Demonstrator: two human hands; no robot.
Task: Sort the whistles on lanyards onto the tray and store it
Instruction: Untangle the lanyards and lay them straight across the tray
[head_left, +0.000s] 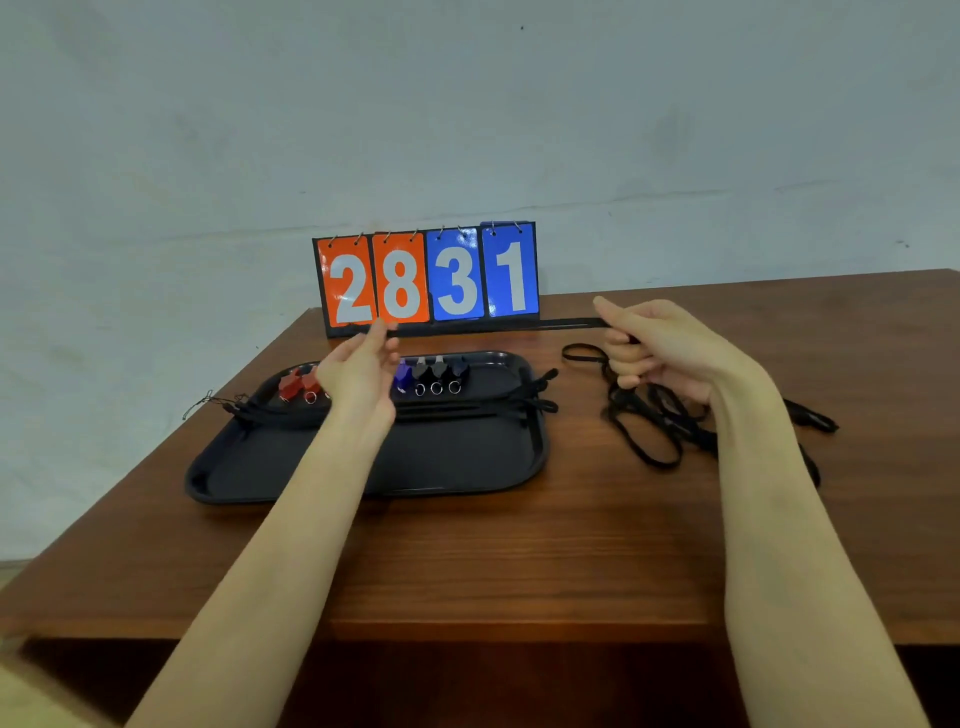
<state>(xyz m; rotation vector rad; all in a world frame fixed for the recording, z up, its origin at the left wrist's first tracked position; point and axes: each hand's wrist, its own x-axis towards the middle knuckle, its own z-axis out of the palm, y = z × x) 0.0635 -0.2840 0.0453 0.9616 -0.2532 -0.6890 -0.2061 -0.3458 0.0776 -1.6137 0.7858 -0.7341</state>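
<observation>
A black tray (467, 467) lies on the wooden table. Along its far side stand red whistles (298, 383), a blue whistle (402, 376) and several black whistles (439, 371), with straightened black lanyards (457, 408) laid across the tray's middle. A black lanyard (493, 326) is stretched taut in the air above the tray. My left hand (363, 374) pinches its left end and my right hand (660, 348) grips its right end. More of that lanyard hangs looped below my right hand.
A tangled pile of black lanyards (660, 431) lies on the table to the right of the tray. A flip scoreboard (426, 278) reading 2831 stands behind the tray at the table's far edge. A pale wall is behind it.
</observation>
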